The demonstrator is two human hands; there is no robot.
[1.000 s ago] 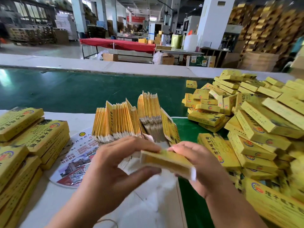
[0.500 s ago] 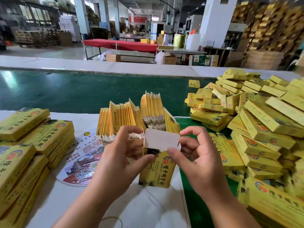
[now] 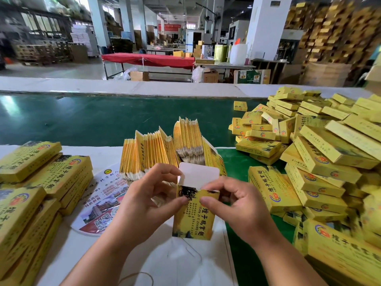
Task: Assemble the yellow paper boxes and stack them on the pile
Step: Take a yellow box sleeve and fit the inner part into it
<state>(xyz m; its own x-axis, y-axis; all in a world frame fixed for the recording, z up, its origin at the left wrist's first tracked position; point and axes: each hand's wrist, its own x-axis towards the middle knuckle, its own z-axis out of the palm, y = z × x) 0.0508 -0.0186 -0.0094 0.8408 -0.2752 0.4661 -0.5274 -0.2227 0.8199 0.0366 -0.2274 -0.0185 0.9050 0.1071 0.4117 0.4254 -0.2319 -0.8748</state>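
Head view shows one upright yellow printed paper box [image 3: 193,213] held over the white counter [image 3: 185,263], just in front of the fanned bundle of flat yellow box blanks [image 3: 165,149]. The left hand [image 3: 140,205] pinches the box's left edge, thumb on its printed face. The right hand [image 3: 233,205] pinches the right edge, fingers curled behind near the top. The white rounded top flap [image 3: 199,175] stands open, so the closing step appears to be in hand. Next, the flap likely needs folding down and tucking in; then the box goes to the heaped pile of finished yellow boxes [image 3: 321,153] at right.
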